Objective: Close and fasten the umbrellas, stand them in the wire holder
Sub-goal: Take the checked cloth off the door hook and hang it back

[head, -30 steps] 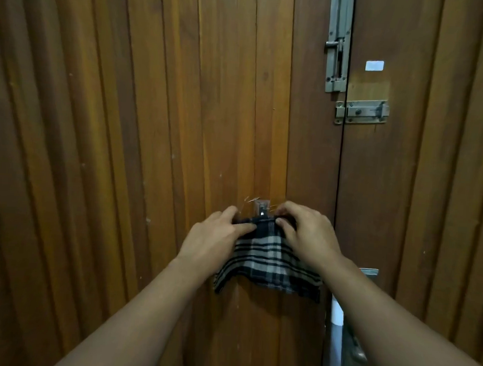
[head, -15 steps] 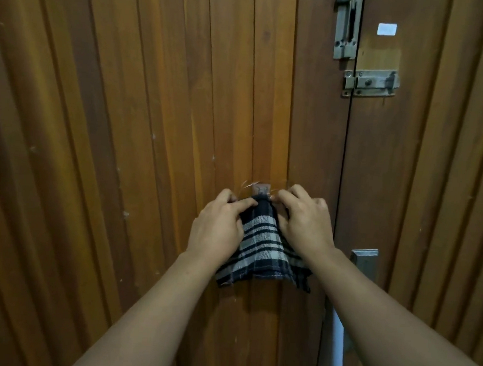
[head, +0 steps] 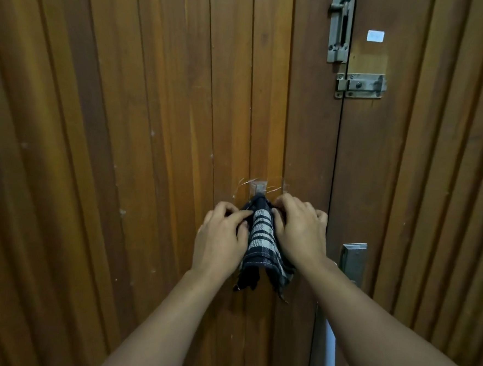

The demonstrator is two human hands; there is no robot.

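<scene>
The plaid cloth (head: pixel 262 238), pinched by the left hand (head: pixel 222 238) and right hand (head: pixel 299 232), is best gathered evenly beneath the adhesive hook (head: pixel 258 190).

Wooden plank door (head: pixel 123 146), metal bolts (head: pixel 360 85)

No readable text, brand or number anywhere in view; a small white sticker (head: pixel 375 36) on the wooden door (head: pixel 153 119) beside the bolt (head: pixel 340 27) carries faint marks too blurred to make out.
</scene>
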